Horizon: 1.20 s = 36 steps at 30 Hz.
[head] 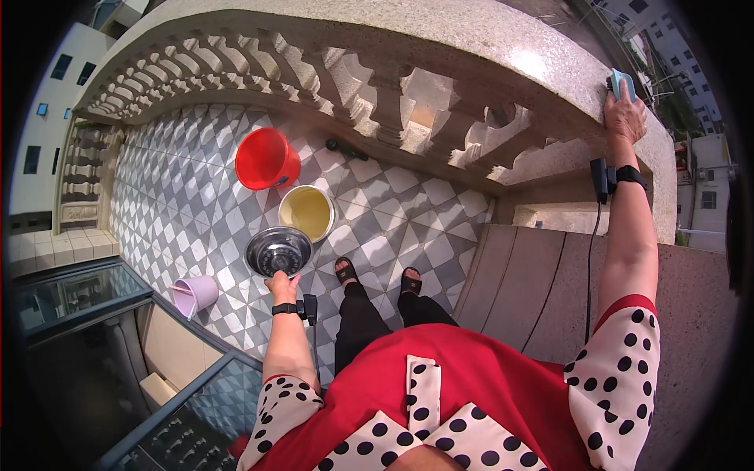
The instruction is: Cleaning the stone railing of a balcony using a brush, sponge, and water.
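Note:
My left hand (283, 284) grips the near rim of a shiny metal bowl (278, 252), held above the tiled floor close to a pale bucket (307, 213) with yellowish contents. Far to the right, my right hand (625, 116) is closed around a light blue scrubbing brush (622, 85) on the top of the stone balustrade (530, 53). The brush's dark bristles show at its left side. Beyond the pale bucket stands a red bucket (268, 159). Both wrists wear black straps with small cabled devices.
A lilac bucket (203, 293) with a stick-like thing in it stands at the left, near glass window panels (82, 294). A dark object (346, 149) lies by the balusters. At right is a stone ledge (530, 277). My sandalled feet are on the checkered tiles.

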Each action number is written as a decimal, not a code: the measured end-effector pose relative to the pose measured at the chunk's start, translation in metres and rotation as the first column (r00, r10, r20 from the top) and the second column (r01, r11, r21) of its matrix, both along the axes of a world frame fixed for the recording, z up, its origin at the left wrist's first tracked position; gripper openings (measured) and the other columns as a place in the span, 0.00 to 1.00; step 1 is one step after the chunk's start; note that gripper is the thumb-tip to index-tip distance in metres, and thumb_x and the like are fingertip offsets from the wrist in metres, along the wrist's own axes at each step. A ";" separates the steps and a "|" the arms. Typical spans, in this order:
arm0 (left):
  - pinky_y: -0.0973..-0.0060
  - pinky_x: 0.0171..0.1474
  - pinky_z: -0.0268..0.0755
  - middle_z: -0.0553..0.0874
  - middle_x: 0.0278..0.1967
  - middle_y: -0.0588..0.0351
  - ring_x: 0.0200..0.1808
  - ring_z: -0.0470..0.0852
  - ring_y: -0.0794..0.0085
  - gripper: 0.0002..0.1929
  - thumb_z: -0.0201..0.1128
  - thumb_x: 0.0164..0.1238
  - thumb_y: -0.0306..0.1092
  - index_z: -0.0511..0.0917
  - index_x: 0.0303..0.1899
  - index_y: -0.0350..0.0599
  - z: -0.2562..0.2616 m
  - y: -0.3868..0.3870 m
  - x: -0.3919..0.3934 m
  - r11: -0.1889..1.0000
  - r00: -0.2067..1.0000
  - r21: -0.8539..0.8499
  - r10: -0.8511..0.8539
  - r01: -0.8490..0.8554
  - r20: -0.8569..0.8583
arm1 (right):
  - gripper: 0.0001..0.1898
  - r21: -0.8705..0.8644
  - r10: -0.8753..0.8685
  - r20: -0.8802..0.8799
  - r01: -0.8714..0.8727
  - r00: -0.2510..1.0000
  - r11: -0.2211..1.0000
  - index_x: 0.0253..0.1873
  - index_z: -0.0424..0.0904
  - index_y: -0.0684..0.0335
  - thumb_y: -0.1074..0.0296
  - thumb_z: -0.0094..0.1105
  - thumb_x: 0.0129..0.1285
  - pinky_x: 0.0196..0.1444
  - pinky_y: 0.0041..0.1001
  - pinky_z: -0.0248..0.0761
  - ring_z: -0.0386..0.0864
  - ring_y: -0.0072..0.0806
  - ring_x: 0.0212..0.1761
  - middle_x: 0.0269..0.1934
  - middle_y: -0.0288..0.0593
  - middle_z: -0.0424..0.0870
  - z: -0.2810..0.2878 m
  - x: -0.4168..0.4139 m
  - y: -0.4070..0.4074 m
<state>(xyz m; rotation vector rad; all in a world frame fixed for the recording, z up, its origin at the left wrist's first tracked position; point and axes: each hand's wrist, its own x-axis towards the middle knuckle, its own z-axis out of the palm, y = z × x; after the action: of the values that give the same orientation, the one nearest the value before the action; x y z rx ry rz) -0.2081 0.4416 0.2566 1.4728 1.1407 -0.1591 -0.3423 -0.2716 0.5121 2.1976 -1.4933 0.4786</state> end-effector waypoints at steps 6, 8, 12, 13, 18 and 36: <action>0.47 0.41 0.74 0.62 0.57 0.46 0.49 0.73 0.48 0.32 0.45 0.51 0.18 0.48 0.61 0.48 -0.049 0.043 0.010 0.996 0.997 -0.085 -0.008 0.001 -0.081 | 0.26 0.162 -0.352 -0.147 0.374 0.924 0.913 0.63 0.57 0.33 0.46 0.45 0.59 0.51 0.45 0.63 0.65 0.47 0.59 0.58 0.53 0.64 0.014 0.041 0.044; 0.48 0.39 0.75 0.64 0.57 0.46 0.49 0.74 0.49 0.33 0.45 0.52 0.18 0.49 0.62 0.48 -0.064 0.050 0.015 0.994 0.996 -0.105 0.006 -0.016 -0.089 | 0.25 0.200 -0.356 -0.115 0.373 0.927 0.906 0.63 0.58 0.34 0.45 0.44 0.60 0.51 0.45 0.63 0.65 0.46 0.59 0.57 0.53 0.64 0.014 0.074 0.074; 0.57 0.31 0.79 0.65 0.55 0.43 0.47 0.75 0.50 0.31 0.47 0.52 0.20 0.51 0.61 0.43 -0.084 0.045 0.040 0.988 0.977 -0.039 -0.151 0.147 -0.152 | 0.25 0.124 -0.202 -0.092 0.213 0.975 0.969 0.63 0.57 0.33 0.44 0.42 0.60 0.50 0.47 0.64 0.66 0.48 0.58 0.56 0.54 0.64 0.014 0.168 0.133; 0.60 0.30 0.80 0.65 0.55 0.42 0.45 0.76 0.50 0.31 0.47 0.51 0.19 0.52 0.61 0.41 -0.091 0.042 0.046 0.979 0.966 -0.005 -0.202 0.204 -0.160 | 0.26 0.118 -0.142 -0.089 0.152 0.986 0.981 0.64 0.56 0.33 0.43 0.41 0.60 0.50 0.48 0.64 0.66 0.48 0.57 0.56 0.54 0.65 0.014 0.198 0.147; 0.67 0.29 0.81 0.67 0.50 0.34 0.42 0.78 0.46 0.30 0.49 0.51 0.21 0.54 0.59 0.39 -0.140 0.057 0.080 0.888 0.873 0.124 -0.395 0.443 -0.287 | 0.27 0.099 0.151 -0.088 -0.142 0.985 0.985 0.64 0.56 0.33 0.42 0.38 0.59 0.54 0.47 0.62 0.65 0.47 0.59 0.56 0.52 0.66 0.006 0.352 0.228; 0.60 0.44 0.72 0.66 0.49 0.38 0.45 0.75 0.46 0.29 0.56 0.51 0.21 0.55 0.56 0.42 -0.302 0.024 0.172 0.558 0.660 0.366 -0.533 0.745 -0.530 | 0.27 -0.061 0.507 -0.815 -0.911 0.281 0.408 0.65 0.58 0.53 0.52 0.48 0.62 0.47 0.26 0.75 0.79 0.30 0.45 0.53 0.47 0.73 0.044 0.380 0.184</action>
<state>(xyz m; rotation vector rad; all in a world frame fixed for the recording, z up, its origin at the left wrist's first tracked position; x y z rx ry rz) -0.0363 0.4661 -0.0451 2.4658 0.8813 -0.6989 0.0378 -0.0881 0.5557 2.0708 0.2331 0.2079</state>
